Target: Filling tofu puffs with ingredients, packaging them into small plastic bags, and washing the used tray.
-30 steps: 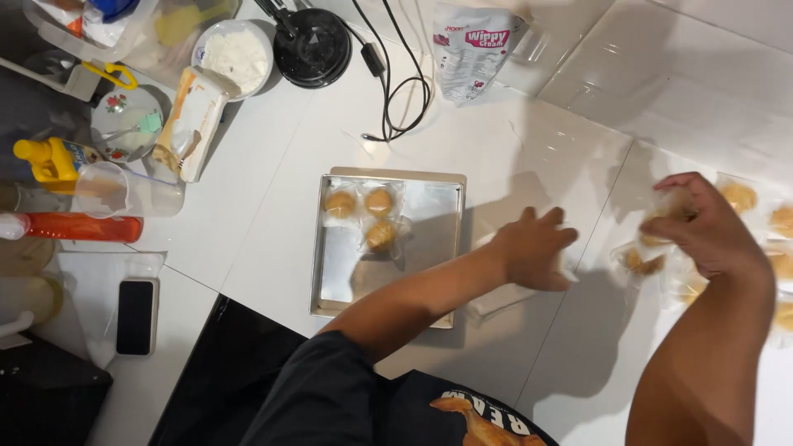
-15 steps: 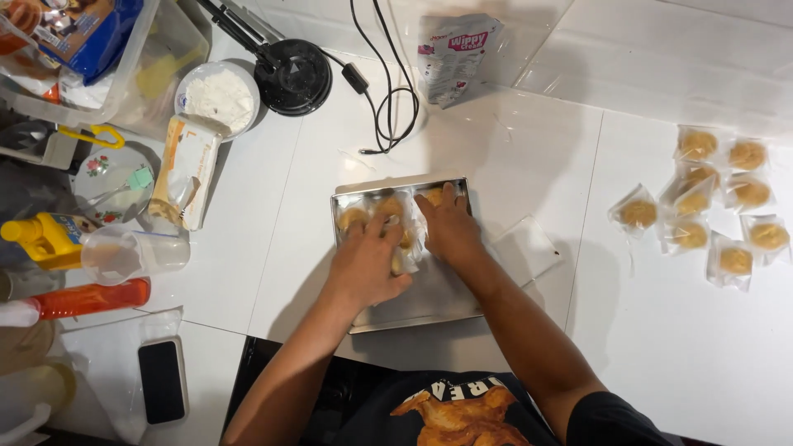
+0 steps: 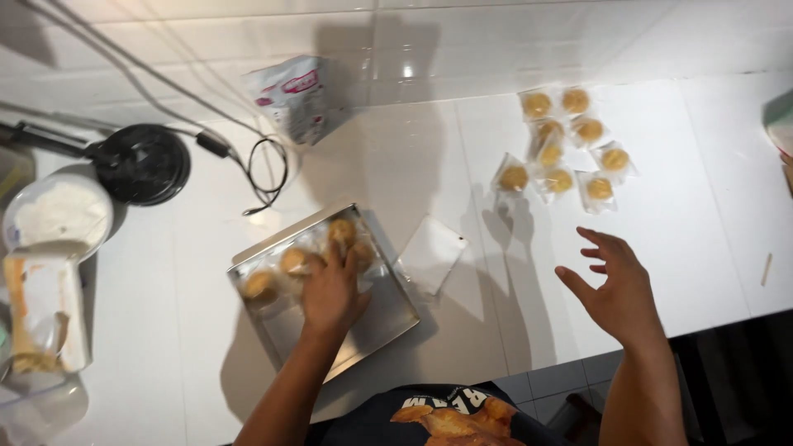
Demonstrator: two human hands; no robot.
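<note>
Metal baking tray [image 3: 376, 322] carries unwrapped pastries [image 3: 293, 261] — the left hand [image 3: 332, 291] lies flat on them, grip loose, clasping nothing. The right hand [image 3: 618, 289] hovers over the white table [image 3: 462, 157] — fingers spread, empty, near the bagged pastries [image 3: 562, 149].

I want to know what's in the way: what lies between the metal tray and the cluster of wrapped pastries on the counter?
In the head view, a flat empty clear bag lies just right of the metal tray; beyond it the white counter is bare up to the wrapped pastries.

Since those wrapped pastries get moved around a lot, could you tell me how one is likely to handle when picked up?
Each wrapped pastry looks small, so probably light. Its clear glossy film may feel slippery and crinkle. The round cake inside seems soft, so likely easily crushed.
</note>
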